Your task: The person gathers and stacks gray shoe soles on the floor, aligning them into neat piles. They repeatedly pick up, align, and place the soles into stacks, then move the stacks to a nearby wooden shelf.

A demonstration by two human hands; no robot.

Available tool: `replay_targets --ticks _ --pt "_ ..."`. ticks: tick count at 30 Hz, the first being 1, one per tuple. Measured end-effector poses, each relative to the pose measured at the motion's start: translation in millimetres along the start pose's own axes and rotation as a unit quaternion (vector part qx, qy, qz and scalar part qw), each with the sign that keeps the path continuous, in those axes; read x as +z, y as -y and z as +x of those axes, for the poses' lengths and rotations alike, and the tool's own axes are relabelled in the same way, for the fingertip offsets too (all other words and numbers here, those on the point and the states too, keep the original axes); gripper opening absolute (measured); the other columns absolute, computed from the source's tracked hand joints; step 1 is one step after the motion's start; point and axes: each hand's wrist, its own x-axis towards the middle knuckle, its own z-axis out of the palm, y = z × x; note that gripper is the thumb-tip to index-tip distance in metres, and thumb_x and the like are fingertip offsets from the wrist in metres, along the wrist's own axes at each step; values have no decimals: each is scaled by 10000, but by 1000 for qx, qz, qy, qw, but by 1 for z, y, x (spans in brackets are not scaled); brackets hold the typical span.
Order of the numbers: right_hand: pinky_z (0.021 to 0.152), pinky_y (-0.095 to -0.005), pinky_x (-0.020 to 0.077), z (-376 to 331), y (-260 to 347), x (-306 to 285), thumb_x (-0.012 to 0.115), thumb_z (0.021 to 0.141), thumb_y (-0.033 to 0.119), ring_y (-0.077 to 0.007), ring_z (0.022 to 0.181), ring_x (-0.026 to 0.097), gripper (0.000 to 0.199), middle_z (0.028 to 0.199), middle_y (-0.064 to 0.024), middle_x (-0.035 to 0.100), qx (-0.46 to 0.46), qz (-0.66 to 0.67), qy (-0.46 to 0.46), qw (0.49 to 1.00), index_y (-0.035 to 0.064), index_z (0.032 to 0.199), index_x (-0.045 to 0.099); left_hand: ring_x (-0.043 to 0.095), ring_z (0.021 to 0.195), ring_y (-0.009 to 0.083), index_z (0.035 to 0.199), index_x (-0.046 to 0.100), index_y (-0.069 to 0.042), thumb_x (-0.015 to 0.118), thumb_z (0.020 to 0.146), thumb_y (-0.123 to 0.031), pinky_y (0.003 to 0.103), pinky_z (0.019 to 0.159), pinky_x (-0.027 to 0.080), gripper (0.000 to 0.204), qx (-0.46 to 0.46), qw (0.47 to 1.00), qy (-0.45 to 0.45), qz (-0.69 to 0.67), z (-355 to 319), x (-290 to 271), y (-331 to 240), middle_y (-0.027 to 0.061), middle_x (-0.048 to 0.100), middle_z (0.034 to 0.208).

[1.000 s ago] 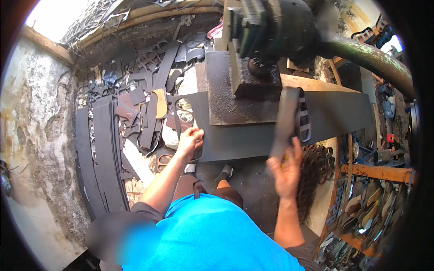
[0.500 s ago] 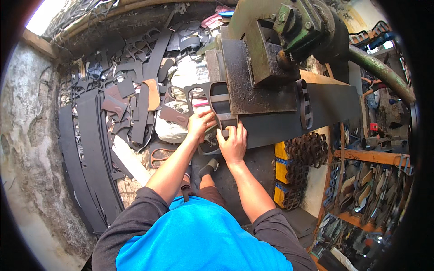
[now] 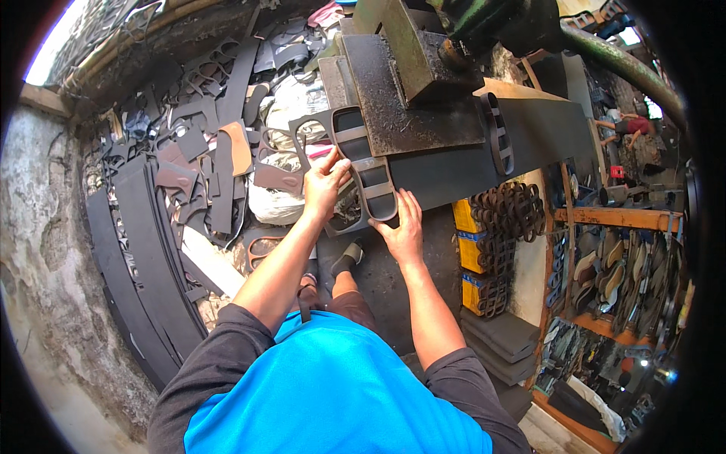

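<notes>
A sole-shaped metal cutting die with crossbars rests on a black rubber sheet, beside the press's square plate. My left hand is closed at the die's left rim, its fingertips pinched together over the edge; part of the grip is hidden. Around the die's near rounded end, my right hand has its thumb on one side and its fingers along the other. Sole-shaped holes show in the sheet left of the die. A second sole-shaped die lies on the sheet right of the plate.
A green pipe leads off the press to the right. Rubber offcuts and a white sack lie at the left. Yellow containers stand beside hanging dies. Shelves of soles fill the right side; a person sits far off.
The cutting die has slid nearer to me, away from the press plate. My right hand's fingers have straightened along its end, and my left hand has stayed at its left side.
</notes>
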Motion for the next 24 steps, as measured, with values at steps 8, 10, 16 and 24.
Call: replay_targets --ticks 8,10,16,24 --pt "1195 -448 357 -1 -1 -3 889 733 250 -371 1472 374 829 1525 -175 492 8 23 21 999 31 1447 528 625 1238 201 1473 521 -7 703 972 -93 374 1029 546 540 7 1000 -13 -5 1 0 7 124 603 1432" --pt "1208 -523 316 -4 -10 -10 872 751 280 -387 1481 347 825 1542 -169 468 16 -36 17 999 87 1471 519 626 1227 197 1481 508 -3 701 977 -103 376 1024 546 549 4 1000 -20 4 3 3 7 117 607 1422" --pt "1189 -720 171 23 -56 -38 731 856 517 -394 1559 187 781 1666 -99 317 109 -110 54 986 299 1552 449 621 1183 166 1507 476 -10 668 1010 -136 361 1007 545 548 -3 1000 16 15 23 33 9 117 625 1378" --pt "1207 -711 55 116 -125 -48 765 813 561 -376 1571 164 779 1663 -101 334 159 -93 27 983 194 1472 568 662 1110 212 1509 414 33 638 1037 -188 326 940 578 567 63 993 -87 57 44 4 -64 154 626 1314"
